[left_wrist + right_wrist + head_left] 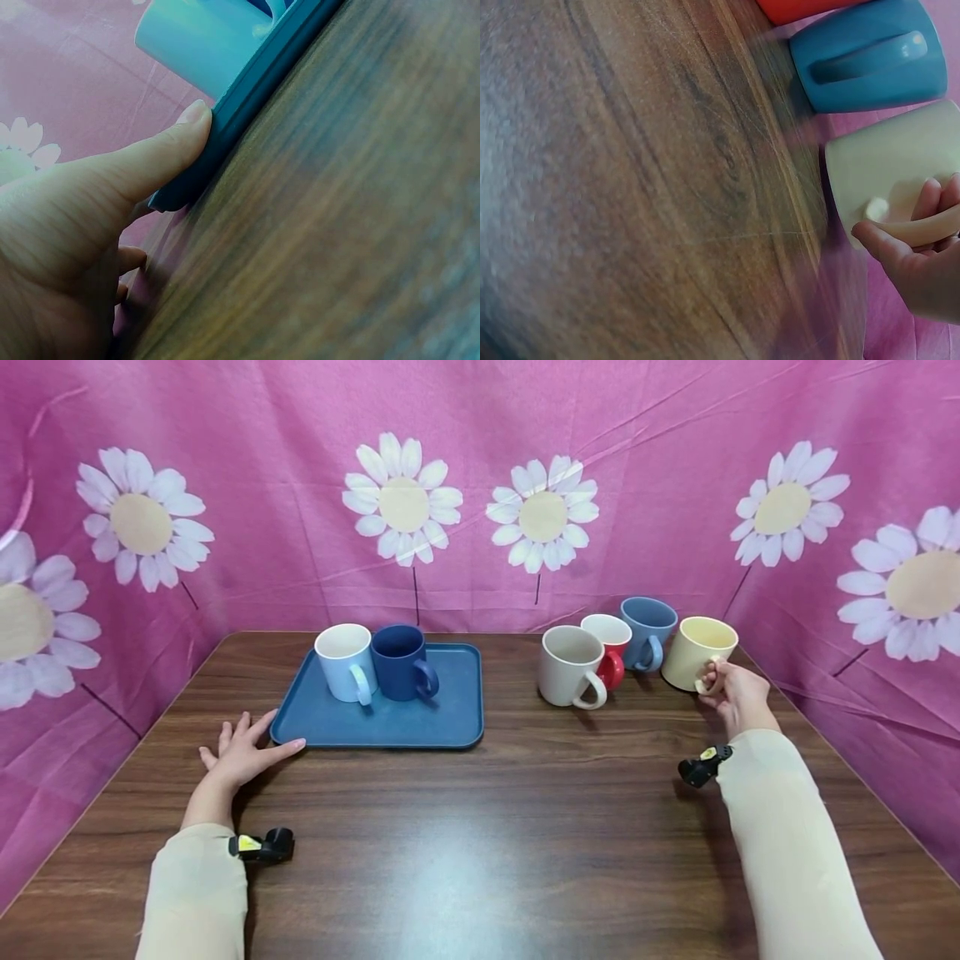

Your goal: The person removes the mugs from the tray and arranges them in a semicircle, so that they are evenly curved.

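Note:
My right hand (741, 693) grips the handle of a pale yellow mug (684, 658) at the right end of a mug group. In the right wrist view, thumb and fingers curl round that handle (919, 231). At the near left corner of a blue tray (405, 727), my left hand (243, 755) touches the rim with thumb and forefinger spread; its other fingers stretch out beside the tray. The left wrist view shows the thumb (169, 146) against the tray's edge. On the tray stand a light blue mug (341, 670) and a navy mug (395, 672), both upright.
Left of the yellow mug stand a grey-blue mug (647, 625), a red mug with white inside (617, 653), partly hidden, and a beige mug (562, 672). All rest on a brown wooden table (480, 827). A pink flowered cloth (465, 585) hangs behind and at both sides.

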Tool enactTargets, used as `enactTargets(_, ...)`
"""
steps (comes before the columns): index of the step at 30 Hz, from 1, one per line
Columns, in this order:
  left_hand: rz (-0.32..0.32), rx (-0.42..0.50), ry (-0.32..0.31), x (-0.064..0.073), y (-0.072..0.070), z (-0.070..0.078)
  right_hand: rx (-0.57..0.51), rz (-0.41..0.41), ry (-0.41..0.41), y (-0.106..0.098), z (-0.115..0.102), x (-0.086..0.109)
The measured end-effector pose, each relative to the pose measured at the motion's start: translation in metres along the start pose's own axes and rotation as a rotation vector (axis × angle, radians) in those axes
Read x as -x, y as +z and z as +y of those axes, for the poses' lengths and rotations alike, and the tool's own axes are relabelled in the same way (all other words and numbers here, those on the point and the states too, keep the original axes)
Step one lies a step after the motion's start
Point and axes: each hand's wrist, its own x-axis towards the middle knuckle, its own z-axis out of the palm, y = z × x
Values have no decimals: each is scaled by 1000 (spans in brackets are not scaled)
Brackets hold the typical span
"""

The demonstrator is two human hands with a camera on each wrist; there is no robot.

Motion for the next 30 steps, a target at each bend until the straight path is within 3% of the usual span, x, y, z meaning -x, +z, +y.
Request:
enactTargets(17,20,9,0,0,1,-3,9,2,-1,0,6,-7)
enactTargets(30,0,0,1,-2,0,-3,-72,-90,78,-2,5,-8)
